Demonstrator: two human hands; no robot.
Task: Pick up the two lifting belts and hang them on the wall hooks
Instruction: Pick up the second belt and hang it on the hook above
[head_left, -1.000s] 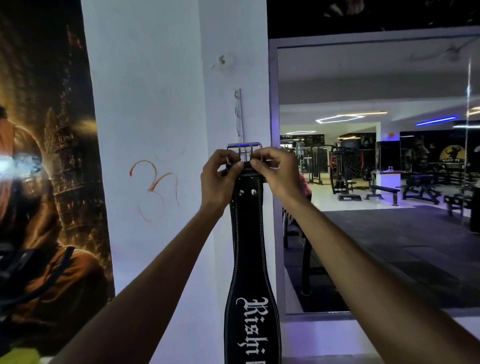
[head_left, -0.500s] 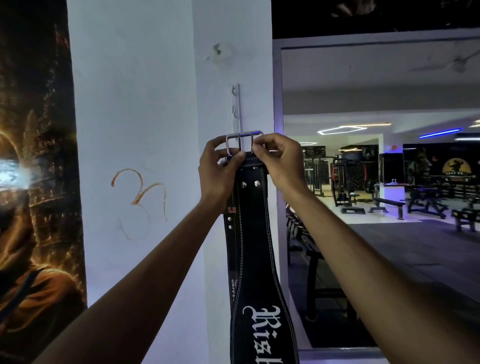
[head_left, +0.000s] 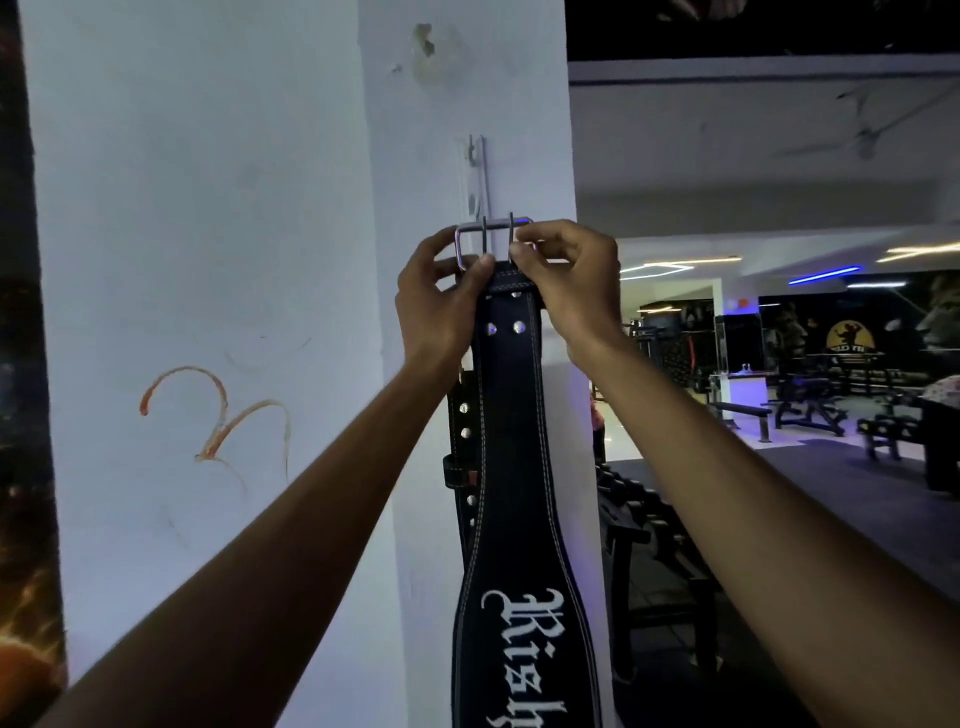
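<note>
Nearest the camera, two bare forearms reach up and forward, converging on the top of the black stitched leather lifting belt (head_left: 511, 467) with white gothic lettering. The belt hangs straight down from the hands, its long axis vertical, the widest lettered part low and the narrow riveted end at the top. Just left of the belt, and partly behind it, a second dark strap with a row of metal rivets (head_left: 464, 441) shows; whether it is the belt's own tail or the other belt cannot be told.

At the belt's top edge, the left hand (head_left: 439, 301) is curled closed, thumb and fingers pinching the left corner of the silver rectangular two-prong buckle (head_left: 493, 241). The right hand (head_left: 566, 280) is likewise closed, pinching the buckle's right side and the leather just under it. Both hands sit level, equally near.

Beyond the buckle, directly above the belt, a thin metal wall hook strip (head_left: 479, 176) runs vertically on the white pillar (head_left: 441, 104). The buckle's top bar sits just below the strip's lowest hook, so the coming move is likely a short lift up and toward the pillar.
</note>
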